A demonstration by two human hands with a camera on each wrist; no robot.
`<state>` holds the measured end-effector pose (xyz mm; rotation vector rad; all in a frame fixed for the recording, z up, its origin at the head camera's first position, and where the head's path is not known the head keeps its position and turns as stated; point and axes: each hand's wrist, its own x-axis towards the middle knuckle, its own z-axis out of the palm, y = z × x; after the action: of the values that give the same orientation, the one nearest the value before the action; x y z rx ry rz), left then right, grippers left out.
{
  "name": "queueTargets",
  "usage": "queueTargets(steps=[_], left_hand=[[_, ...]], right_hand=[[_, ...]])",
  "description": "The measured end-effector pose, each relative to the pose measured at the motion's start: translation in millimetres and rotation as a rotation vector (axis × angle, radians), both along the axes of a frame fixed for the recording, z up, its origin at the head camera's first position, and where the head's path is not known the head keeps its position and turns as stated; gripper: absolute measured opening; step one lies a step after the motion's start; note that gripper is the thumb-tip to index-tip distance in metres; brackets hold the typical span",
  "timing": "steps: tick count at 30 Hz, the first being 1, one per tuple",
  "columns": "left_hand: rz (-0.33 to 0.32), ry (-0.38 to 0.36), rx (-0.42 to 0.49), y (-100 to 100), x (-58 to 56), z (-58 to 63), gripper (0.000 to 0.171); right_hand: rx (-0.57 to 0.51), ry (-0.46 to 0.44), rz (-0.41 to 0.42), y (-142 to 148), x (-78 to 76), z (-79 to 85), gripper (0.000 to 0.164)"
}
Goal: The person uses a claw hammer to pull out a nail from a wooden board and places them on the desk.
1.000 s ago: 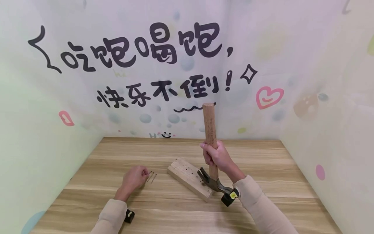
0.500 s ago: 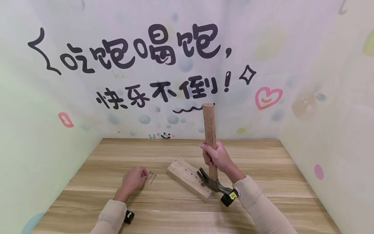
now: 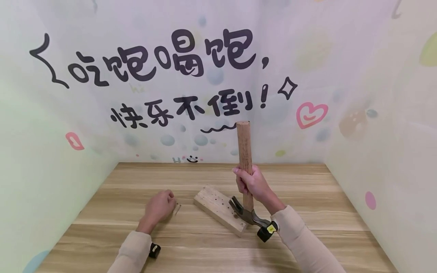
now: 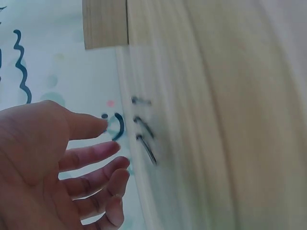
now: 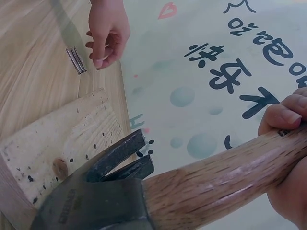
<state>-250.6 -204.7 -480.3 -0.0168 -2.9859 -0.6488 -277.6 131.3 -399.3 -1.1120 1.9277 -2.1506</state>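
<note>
My right hand [image 3: 257,185] grips the wooden handle of a claw hammer [image 3: 244,149], held upright with its metal head down over the near right end of a wooden block [image 3: 213,204]. Dark holes and a knot mark the block in the right wrist view. My left hand [image 3: 160,206] hovers beside several nails [image 3: 178,209], partly covering them in the head view. With its fingers loosely bent, it holds nothing in the left wrist view, where three nails [image 4: 146,149] lie side by side just past the fingertips.
A wood-grain table [image 3: 191,250] lies under everything. Behind it stands a pale wall sheet [image 3: 164,144] printed with black characters and coloured spots, and similar sheets rise at both sides. A black wrist camera [image 3: 154,250] sits on the left sleeve.
My left hand has moved slightly to the right and up, now covering part of the nails. The right hand and hammer stay nearly still, while the head view has shifted a little.
</note>
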Motion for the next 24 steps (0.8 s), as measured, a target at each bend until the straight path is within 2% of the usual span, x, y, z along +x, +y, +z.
queueTargets(steps=[4, 11, 18, 24], left_hand=[[0.01, 0.007, 0.052, 17, -7.9, 2.5, 0.025], [-0.017, 0.042, 0.08, 48, -19.6, 1.8, 0.032], [-0.023, 0.011, 0.143, 77, -28.9, 1.9, 0.04], [-0.025, -0.01, 0.118, 97, -35.0, 0.4, 0.047]], right_hand=[[-0.002, -0.005, -0.017, 2, 1.4, 0.8, 0.041], [-0.008, -0.006, -0.043, 3, 2.3, 0.4, 0.043], [-0.028, -0.017, -0.039, 5, 3.2, -0.3, 0.042], [-0.053, -0.02, -0.019, 8, 5.0, 0.3, 0.042]])
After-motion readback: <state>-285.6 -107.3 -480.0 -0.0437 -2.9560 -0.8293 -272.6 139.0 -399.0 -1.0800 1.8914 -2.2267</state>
